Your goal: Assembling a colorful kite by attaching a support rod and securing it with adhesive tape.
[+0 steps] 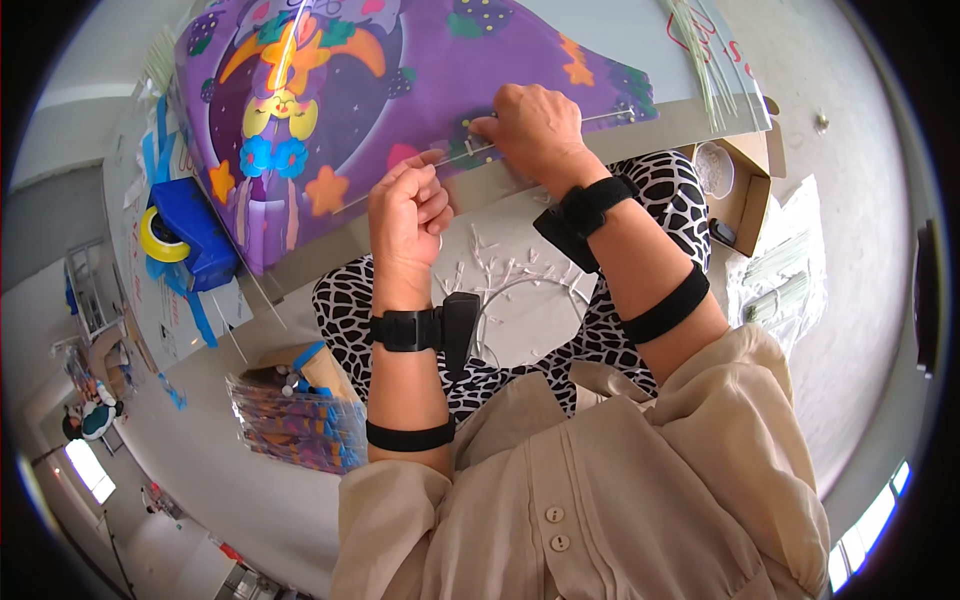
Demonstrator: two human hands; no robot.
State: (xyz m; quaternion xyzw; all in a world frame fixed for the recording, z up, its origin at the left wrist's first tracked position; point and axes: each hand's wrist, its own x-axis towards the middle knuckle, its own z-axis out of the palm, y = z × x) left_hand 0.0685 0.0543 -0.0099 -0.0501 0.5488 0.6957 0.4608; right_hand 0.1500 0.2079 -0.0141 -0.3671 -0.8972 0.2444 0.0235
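Left fingers [431, 158] pinch a white rod [456, 158] running beneath curled right fingers [485, 128], grip unclear.

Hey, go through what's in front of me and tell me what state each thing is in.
Left hand: fingers curled, index finger at the rod; grip unclear
Right hand: fingers bent, over the rod; grip unclear
White rod: lying across the purple sheet
Purple sheet: spread out
Tape dispenser: loaded with a yellow roll
Cardboard box: open
White pieces: scattered
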